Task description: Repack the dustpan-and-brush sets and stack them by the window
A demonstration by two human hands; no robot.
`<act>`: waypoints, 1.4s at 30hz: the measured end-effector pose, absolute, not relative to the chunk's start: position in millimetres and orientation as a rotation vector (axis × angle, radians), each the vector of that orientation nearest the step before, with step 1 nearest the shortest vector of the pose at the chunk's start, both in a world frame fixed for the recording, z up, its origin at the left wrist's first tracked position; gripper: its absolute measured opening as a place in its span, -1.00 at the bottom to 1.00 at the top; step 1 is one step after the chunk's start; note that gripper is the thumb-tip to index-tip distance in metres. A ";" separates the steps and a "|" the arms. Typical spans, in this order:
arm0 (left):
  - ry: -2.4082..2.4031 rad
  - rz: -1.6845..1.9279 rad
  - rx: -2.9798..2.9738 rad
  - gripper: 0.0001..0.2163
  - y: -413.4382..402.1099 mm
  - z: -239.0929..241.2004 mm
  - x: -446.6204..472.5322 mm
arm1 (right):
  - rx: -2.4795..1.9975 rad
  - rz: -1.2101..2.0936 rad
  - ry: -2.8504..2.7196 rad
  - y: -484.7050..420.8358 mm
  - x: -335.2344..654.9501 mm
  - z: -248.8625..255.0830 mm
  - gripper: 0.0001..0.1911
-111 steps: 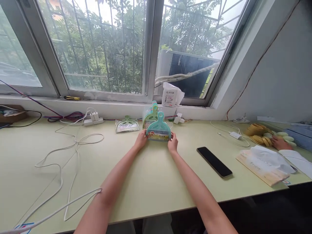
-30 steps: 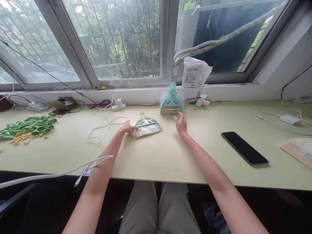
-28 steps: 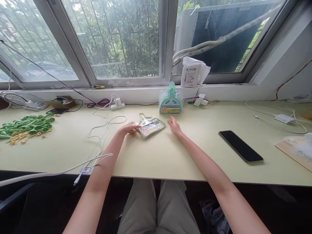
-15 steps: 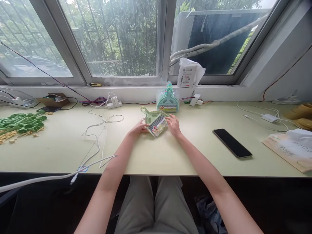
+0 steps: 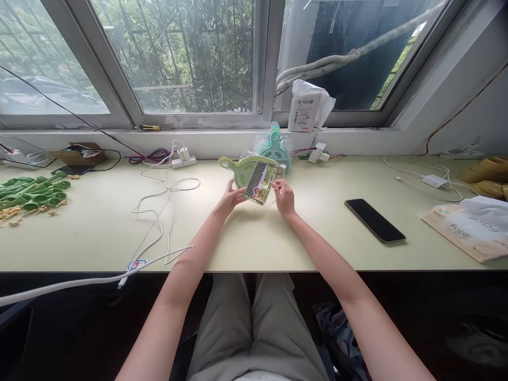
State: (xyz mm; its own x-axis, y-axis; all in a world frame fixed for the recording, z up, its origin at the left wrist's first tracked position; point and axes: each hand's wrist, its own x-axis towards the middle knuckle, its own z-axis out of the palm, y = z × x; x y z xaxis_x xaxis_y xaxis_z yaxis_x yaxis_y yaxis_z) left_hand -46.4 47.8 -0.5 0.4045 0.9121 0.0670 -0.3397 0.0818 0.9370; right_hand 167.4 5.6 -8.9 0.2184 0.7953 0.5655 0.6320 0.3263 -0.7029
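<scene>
A light green dustpan (image 5: 242,168) with a small grey-bristled brush (image 5: 256,182) and a printed label is wrapped in clear plastic. It is tilted above the desk, its handle pointing up and left. My left hand (image 5: 230,200) grips its lower left side, fingers closed around the edge. At the lower right edge my right hand (image 5: 284,197) has its fingers curled in a pinch on the clear wrapper (image 5: 271,194). Just behind stands a stack of similar wrapped teal dustpans (image 5: 275,142), partly covered by the held one.
A black phone (image 5: 375,220) and a tissue pack (image 5: 468,227) lie to the right. White cables (image 5: 161,211) trail across the left side, near green plastic pieces (image 5: 35,193). A wrapped box (image 5: 305,108) stands on the windowsill. The desk's front edge (image 5: 262,271) crosses below my forearms.
The dustpan has been raised and turned more upright, its handle swinging left. My right hand's fingers have gone from spread on the packet to curled at its edge. The view has tipped downward slightly.
</scene>
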 end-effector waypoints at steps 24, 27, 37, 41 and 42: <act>0.847 0.930 1.290 -0.47 55.1 -8.5 -59.1 | -0.974 1.151 -0.941 24.4 178.6 -23.3 -0.57; 0.914 1.004 1.168 -0.53 60.0 -9.5 -61.2 | -1.000 1.136 -0.948 22.9 177.0 -21.6 -0.58; 0.921 1.054 1.109 -0.68 73.2 -7.4 -83.3 | -1.008 1.159 -1.004 18.3 175.1 -14.2 -0.61; 0.959 0.996 1.245 -0.58 74.7 -5.8 -92.3 | -1.047 1.159 -1.008 15.1 172.5 -10.8 -0.63; 0.984 0.987 1.295 -0.54 75.7 -5.1 -94.3 | -1.057 1.163 -1.010 14.5 171.9 -10.4 -0.63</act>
State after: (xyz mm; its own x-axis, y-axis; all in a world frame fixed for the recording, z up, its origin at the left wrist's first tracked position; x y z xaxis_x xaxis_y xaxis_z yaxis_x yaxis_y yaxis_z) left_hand -94.3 75.7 -5.1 0.2880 0.9574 -0.0209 -0.0237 0.0290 0.9993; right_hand 171.9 14.5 -10.4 0.1209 0.9907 0.0618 -0.1994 0.0852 -0.9762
